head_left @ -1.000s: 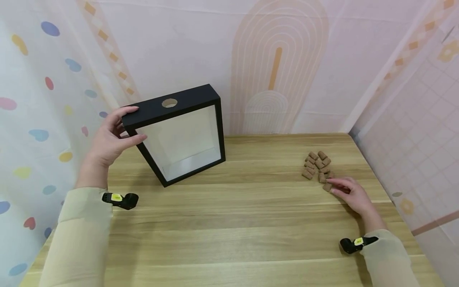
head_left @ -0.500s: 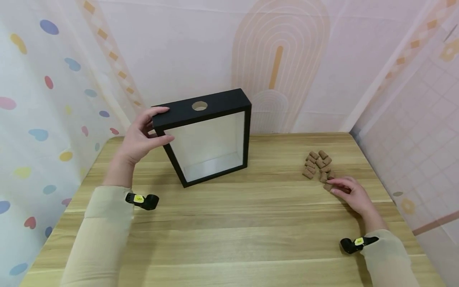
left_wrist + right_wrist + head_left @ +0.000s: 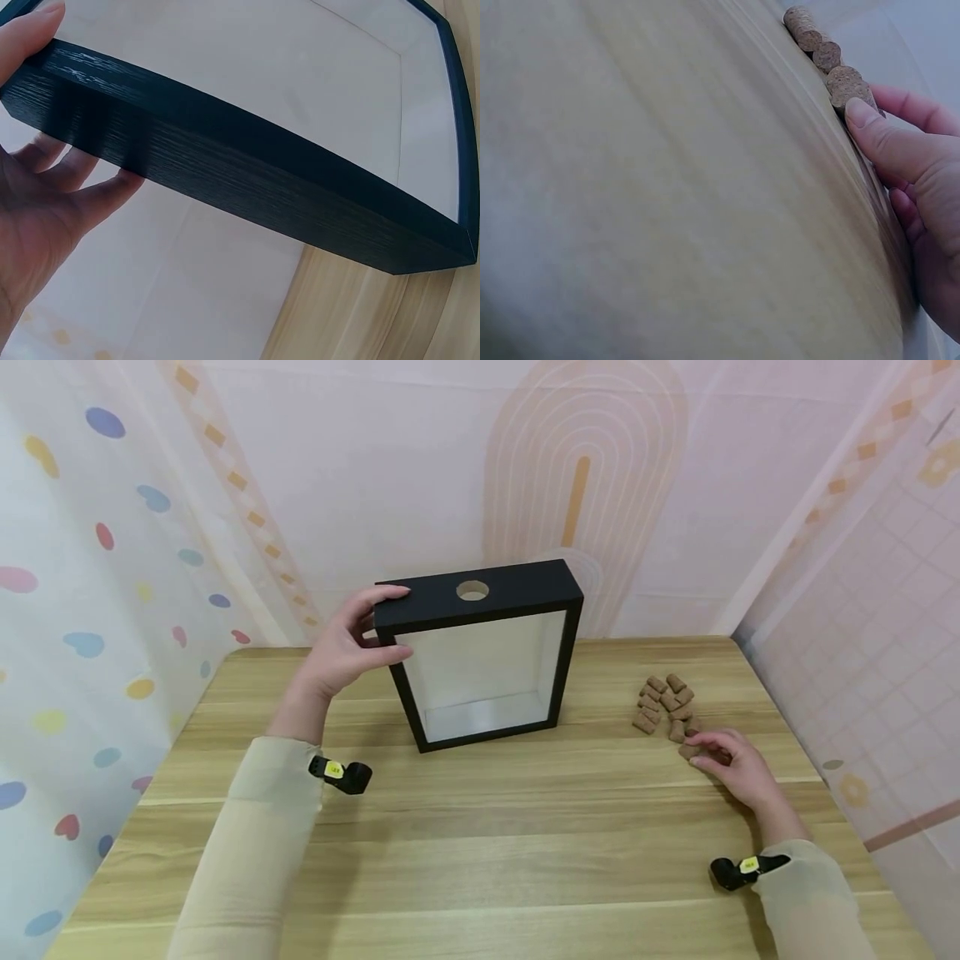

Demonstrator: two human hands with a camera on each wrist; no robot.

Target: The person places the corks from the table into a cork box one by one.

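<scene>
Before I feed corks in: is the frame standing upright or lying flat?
Upright. The frame stands on its bottom edge on the table, hole side up, with the left hand gripping its top corner.

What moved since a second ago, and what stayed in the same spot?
The left hand slid the black box frame across the wooden table toward the middle, to the person's right, gripping its top corner the whole time, and the frame now stands straighter. The right hand stayed at the near edge of the pile of corks, fingers on the nearest cork; the pile did not shift.
</scene>
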